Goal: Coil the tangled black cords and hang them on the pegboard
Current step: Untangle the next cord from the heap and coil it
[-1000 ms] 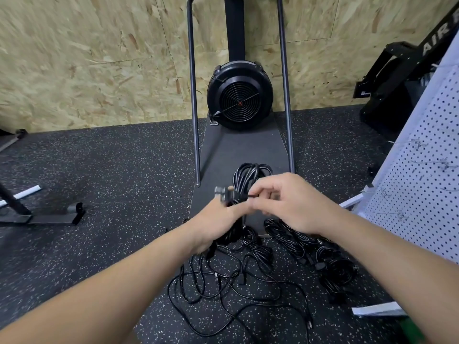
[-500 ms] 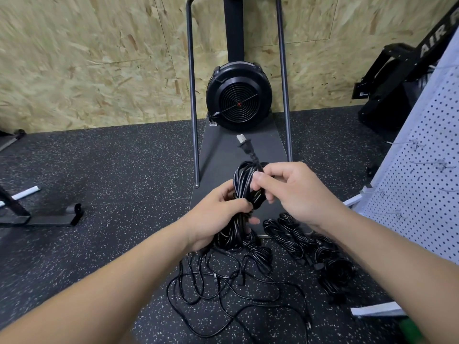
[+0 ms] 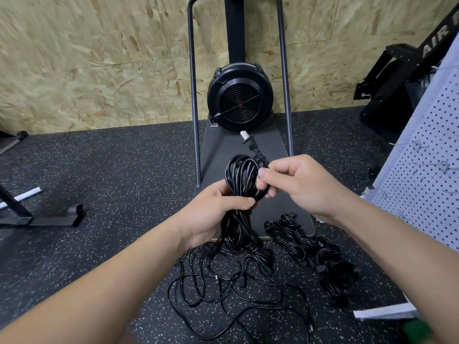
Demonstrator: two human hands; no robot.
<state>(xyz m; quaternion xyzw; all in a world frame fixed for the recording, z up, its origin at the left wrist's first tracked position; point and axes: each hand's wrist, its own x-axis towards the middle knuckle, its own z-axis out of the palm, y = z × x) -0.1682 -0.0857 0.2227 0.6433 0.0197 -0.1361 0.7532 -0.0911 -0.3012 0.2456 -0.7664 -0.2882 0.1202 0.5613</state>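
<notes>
A coiled black cord [image 3: 239,177] is held up in front of me. My left hand [image 3: 213,217] grips the bundle around its middle. My right hand [image 3: 295,184] pinches the cord's end just below the plug [image 3: 249,142], which sticks up past the coil. Loose tangled black cords [image 3: 223,289] sprawl on the floor below my hands. Two or three wound bundles [image 3: 298,237] lie to the right of them. The white pegboard [image 3: 427,184] leans at the right edge, with wire hooks on it.
A black fan machine [image 3: 239,100] with two upright metal rails [image 3: 193,95] stands on a dark base plate ahead, against the chipboard wall. Black gym equipment [image 3: 397,78] is at far right, a metal frame foot [image 3: 49,214] at left. Speckled rubber floor all around.
The plug end rose from between my hands to above the coil. My right hand shifted up onto the cord just below the plug. My left hand kept its grip on the bundle.
</notes>
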